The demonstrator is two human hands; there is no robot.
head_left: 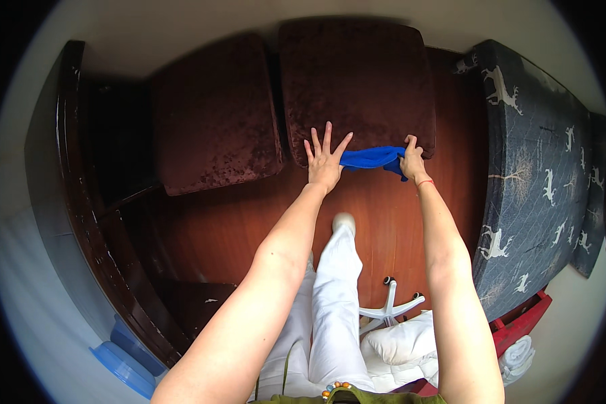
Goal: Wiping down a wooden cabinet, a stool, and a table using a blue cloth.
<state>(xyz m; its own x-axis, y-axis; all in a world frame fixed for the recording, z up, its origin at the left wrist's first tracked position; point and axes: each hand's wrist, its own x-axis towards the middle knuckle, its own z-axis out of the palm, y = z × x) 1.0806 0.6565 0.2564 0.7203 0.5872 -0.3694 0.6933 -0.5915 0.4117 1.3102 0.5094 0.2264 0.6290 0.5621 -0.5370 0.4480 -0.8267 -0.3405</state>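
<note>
Both hands reach forward to the near edge of a dark brown velvety square seat cushion (357, 81), which serves as the landmark. Lying flat with its fingers spread wide, the left hand (324, 161) presses palm-down on the cushion's near edge, left of the middle, gripping nothing. Closed around one end of a bright blue soft cloth (374, 157), the right hand (412, 160) pinches the fabric at the cushion's near right corner; a thin red cord circles that wrist. This blue cloth stretches along the cushion's front edge between the two hands, its left end touching or tucked under the left hand's thumb side, though which of the two cannot be told. Left of the landmark cushion, just beside it, lies a second dark brown velvety seat cushion (212, 114), tilted a little. Both cushions rest on a reddish-brown polished wooden bench seat (384, 222), which extends from the landmark cushion toward the person. Right of the cushion stands a long dark grey padded mattress printed with white deer and trees (539, 175), running along the bench. On the near side of the cushion, a leg in white trousers (333, 303) rests on the wood. Far to the cushion's left, a dark carved wooden armrest (81, 202) curves along the bench side.
</note>
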